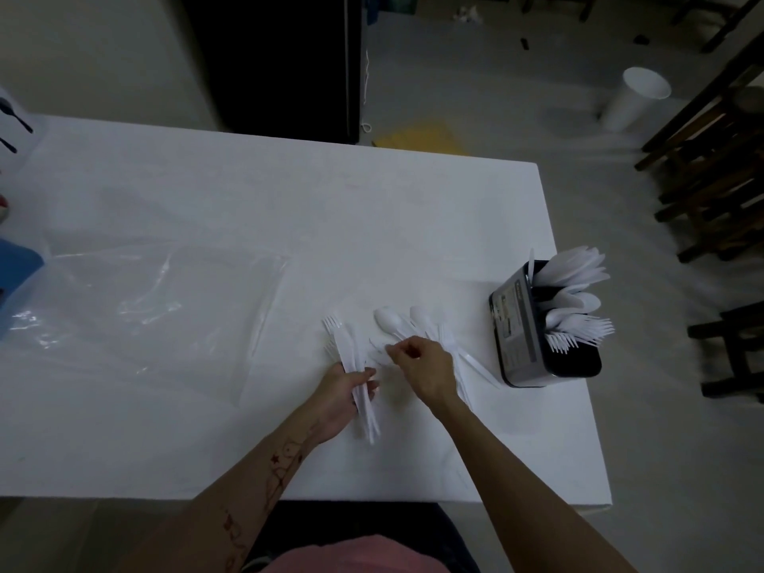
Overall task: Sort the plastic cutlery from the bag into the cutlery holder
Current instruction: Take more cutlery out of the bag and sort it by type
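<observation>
Hard to make out in dim light: white cutlery on a white worktop (248, 192), outlines blending; loose pile (417, 324) of spoons, forks and perhaps a knife partly hidden beneath the right hand (426, 368). Cut off at the left edge: something blue (16, 262) and dark utensils (14, 117).

Left hand (343, 401) near the front edge, palm turned inward, fingers (368, 376) curled round a bundle of forks (353, 366), tines pointing toward the far edge, handles sticking out below the palm. Right hand just beside it, knuckles up, fingers (397, 351) pinched together over the pile, probably on a single piece, though too pale to confirm.

Clear plastic bag (157, 308) flat and crumpled toward the left side of the worktop. Black cutlery holder (521, 324) upright by the right edge, compartments packed with white knives (574, 268), spoons (574, 303) and forks (578, 330), heads up.
</observation>
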{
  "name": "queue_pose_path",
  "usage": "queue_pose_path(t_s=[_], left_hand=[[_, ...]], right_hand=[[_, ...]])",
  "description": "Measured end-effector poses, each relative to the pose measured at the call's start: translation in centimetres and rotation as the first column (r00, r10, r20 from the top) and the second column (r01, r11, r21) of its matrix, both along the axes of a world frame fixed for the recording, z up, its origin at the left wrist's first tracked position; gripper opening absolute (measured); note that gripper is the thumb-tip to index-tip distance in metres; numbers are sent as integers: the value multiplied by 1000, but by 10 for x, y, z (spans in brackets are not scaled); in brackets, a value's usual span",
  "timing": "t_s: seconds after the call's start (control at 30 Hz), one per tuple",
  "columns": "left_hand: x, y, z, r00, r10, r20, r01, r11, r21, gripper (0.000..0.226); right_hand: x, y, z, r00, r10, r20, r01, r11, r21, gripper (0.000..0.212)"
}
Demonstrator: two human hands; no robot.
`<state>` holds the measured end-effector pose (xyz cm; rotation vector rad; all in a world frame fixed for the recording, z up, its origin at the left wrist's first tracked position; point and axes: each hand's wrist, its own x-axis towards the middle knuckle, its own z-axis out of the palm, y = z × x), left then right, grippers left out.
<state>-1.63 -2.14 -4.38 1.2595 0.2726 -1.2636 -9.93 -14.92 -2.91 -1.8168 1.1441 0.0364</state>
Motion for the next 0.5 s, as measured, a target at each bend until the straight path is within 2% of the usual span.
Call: queue_pose_path(t_s=[0.07,0.13,0.2,0.33,0.5], left_hand=[[1,1,-4,998,52,-35,-52,999,13,12],[2,2,-8,997,72,-34,-72,997,17,16],[4,4,-10,996,86,-32,-86,996,11,20],[6,5,-9,990,128,-57,-128,992,6,20],[9,1,-5,973,212,-92,-213,977,7,12]], right_hand=[[-13,-4,-3,971,66,-229,-131,949,-286,16],[-27,-4,-13,923,138,-359,-287,870,-401,18],[-35,-2,-22,904,183,-386,-352,831,-430,19],[-33,-1,-27,909,206,-364,-368,807,-463,11],[-42,-2,-26,901,227,-369,-391,793,-467,21]])
